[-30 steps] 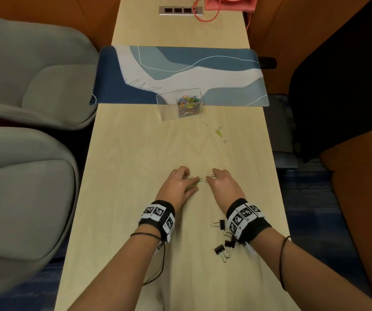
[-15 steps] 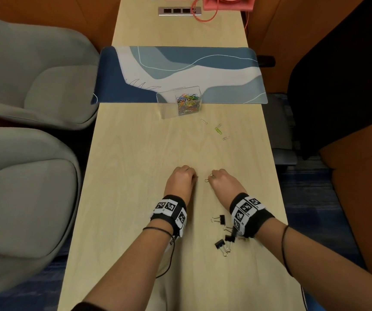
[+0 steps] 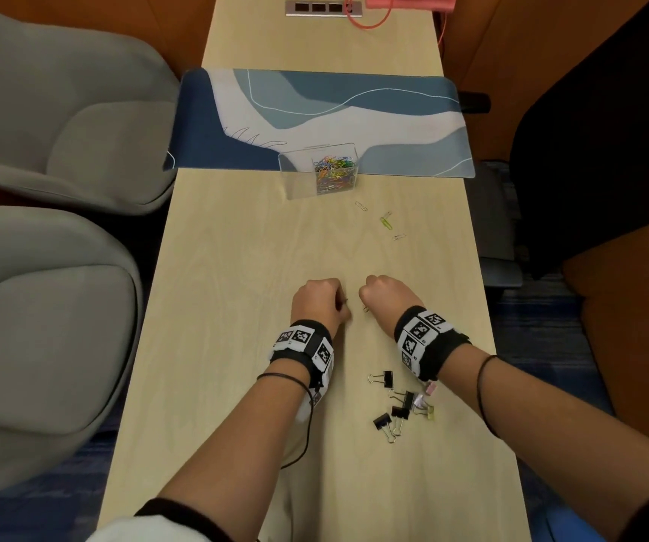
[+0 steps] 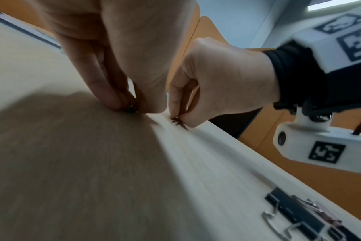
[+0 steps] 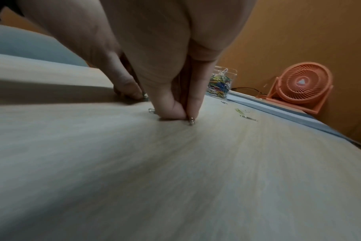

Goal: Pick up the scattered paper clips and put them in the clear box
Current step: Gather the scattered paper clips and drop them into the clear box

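Observation:
My left hand (image 3: 320,297) and right hand (image 3: 383,293) sit side by side on the wooden table (image 3: 236,267), both curled. The left hand (image 4: 132,104) pinches a small paper clip (image 4: 132,107) against the wood. The right hand (image 5: 185,114) pinches a silver paper clip (image 5: 191,121), and another clip (image 5: 151,110) pokes out beside its thumb. Farther up stands the clear box (image 3: 320,170), with a heap of coloured paper clips (image 3: 334,172) inside. Three loose paper clips (image 3: 385,223) lie on the table to its front right.
Several binder clips (image 3: 397,404) lie near my right wrist. A blue desk mat (image 3: 315,119) lies behind the box, with a pink fan (image 5: 301,86) and a power strip (image 3: 324,7) beyond. Grey chairs (image 3: 41,150) flank the table's left side.
Both hands have curled tighter over the clips on the table and drawn slightly toward me. The greenish clip seen by the left fingers a second ago is now hidden under them.

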A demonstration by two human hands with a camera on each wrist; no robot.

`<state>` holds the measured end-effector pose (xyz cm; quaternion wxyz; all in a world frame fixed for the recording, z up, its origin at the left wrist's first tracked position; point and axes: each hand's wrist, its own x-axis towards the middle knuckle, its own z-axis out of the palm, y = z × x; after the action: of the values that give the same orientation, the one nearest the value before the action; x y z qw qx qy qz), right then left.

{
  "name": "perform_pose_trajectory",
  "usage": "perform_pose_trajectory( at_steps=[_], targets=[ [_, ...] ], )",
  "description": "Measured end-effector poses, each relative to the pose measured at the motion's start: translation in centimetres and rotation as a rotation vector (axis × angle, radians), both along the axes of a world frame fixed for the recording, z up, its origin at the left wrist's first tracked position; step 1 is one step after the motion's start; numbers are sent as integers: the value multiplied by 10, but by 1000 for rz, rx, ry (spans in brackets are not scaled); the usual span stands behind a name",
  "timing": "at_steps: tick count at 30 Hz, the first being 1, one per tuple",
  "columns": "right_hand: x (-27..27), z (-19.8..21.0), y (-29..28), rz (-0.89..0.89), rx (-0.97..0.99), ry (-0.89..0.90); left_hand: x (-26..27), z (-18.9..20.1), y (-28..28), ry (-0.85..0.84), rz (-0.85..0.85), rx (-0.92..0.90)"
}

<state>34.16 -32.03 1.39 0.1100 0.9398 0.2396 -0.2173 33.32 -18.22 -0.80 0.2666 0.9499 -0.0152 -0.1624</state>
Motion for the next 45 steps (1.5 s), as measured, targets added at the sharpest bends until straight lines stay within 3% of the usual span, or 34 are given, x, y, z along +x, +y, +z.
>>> perform_pose_trajectory(
  at_steps=[4, 7, 12, 15, 17, 20, 24, 27, 32, 34, 36, 40, 45],
  targets=[
    [14, 5, 4, 71, -56, 51, 0, -3, 5, 53, 74, -124],
    [29, 2, -5, -52, 57, 37, -5, -6, 10, 26, 148, -248],
    [37, -7, -55, -783, 733, 60, -15, -8, -1, 54, 139, -400],
    [21, -7, -76, -1283, 1219, 228, -16, -9, -18, 23, 131, -412],
    [12, -7, -81, -1498, 1445, 389, -15, -11, -29, 12, 117, -360],
    [7, -6, -85, -1642, 1533, 594, -13, -13, -38, 3, 57, -210],
    [10, -1, -83, -1668, 1554, 767, -7, -7, -42, -5, 26, -94],
    [16, 3, -76, -1677, 1566, 846, 3, -4, -45, 79, 22, -31],
    [24, 5, -69, -1709, 1629, 885, 12, -3, -47, 206, -38, 17],
    [27, 5, -65, -1660, 1569, 843, 13, -5, -43, 220, -58, 27],
    [29, 4, -61, -1448, 1321, 706, 14, -6, -35, 224, -50, 38],
    [32, -6, -58, -870, 790, 215, 19, -1, -14, 178, 10, 27],
    [37, -16, -52, -639, 557, 95, 32, 9, 7, 111, 78, -35]
  ],
)
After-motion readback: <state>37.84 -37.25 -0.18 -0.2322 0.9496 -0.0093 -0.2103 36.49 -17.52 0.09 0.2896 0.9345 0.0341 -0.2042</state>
